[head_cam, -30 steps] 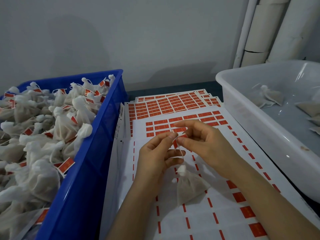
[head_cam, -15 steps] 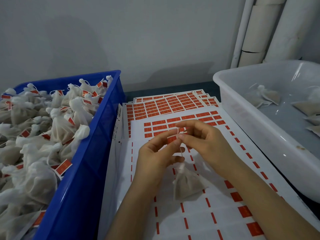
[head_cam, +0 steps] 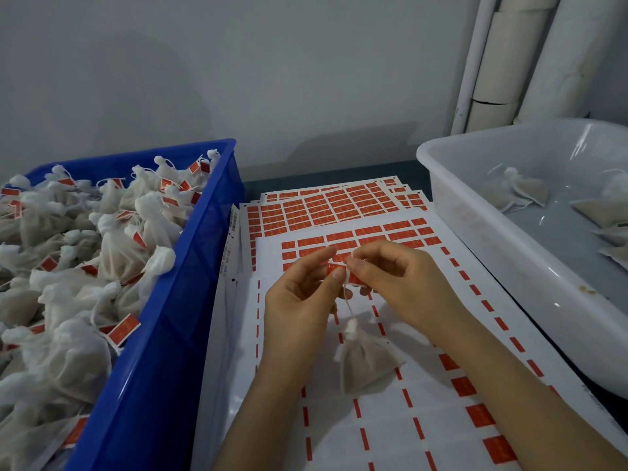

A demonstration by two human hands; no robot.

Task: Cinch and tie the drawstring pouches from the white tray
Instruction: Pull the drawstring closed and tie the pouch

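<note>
A small off-white mesh drawstring pouch [head_cam: 365, 365] with pale filling hangs just below both hands, its neck gathered. Whether its base touches the paper beneath cannot be told. It hangs by a thin white drawstring [head_cam: 347, 302] that rises to the fingertips.

The likely trouble is at that pinch. The cord is fine and the pouch's weight pulls on it, so a slack grip could let it slide out and drop the pouch. The neck might then loosen. A small red paper label [head_cam: 334, 266] sits at the fingertips, and it may stick crooked or to skin if pressed carelessly.

The left hand [head_cam: 299, 307] is palm inward, its thumb and forefinger pinching the label with the other fingers curled. The right hand [head_cam: 407, 283] faces it, fingertips meeting the left's. It pinches the drawstring's upper end, and its other fingers are loosely bent.

Under and beyond the hands lie white backing sheets of red stickers [head_cam: 390, 419]. Left of the left hand stands a blue plastic crate [head_cam: 163, 351] heaped with tied, labelled pouches [head_cam: 119, 253]. Right of the right hand is the white plastic tray [head_cam: 475, 232], which holds a few loose pouches [head_cam: 516, 192].
</note>
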